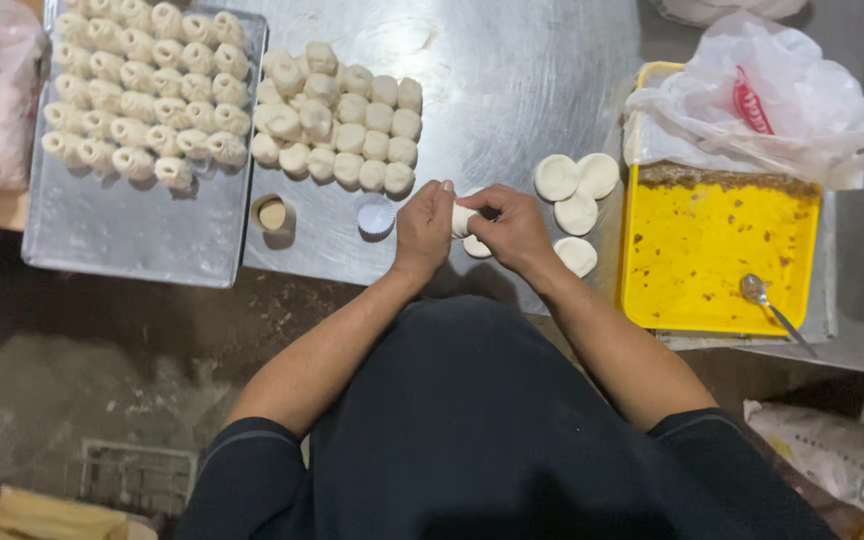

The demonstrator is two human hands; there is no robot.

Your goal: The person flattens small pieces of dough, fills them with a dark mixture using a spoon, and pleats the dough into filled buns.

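Observation:
My left hand (425, 226) and my right hand (514, 229) meet at the near edge of a steel table (512, 70), both pinching one pale dough piece (463, 219) between them. A second dough disc (477, 247) lies just under my hands. Three flat dough rounds (577, 185) lie to the right, and another round (577, 255) sits nearer the edge. A pile of shaped dough pieces (337, 115) lies on the table to the left. A small white fluted mould (376, 218) and a small round cup (272, 213) stand left of my left hand.
A metal tray (112, 235) at the left holds rows of shaped dough pieces (142, 85). A yellow tray (717, 250) at the right has filling remains, a spoon (767, 305) and a white plastic bag (752, 100) over its far end. The floor below is dark.

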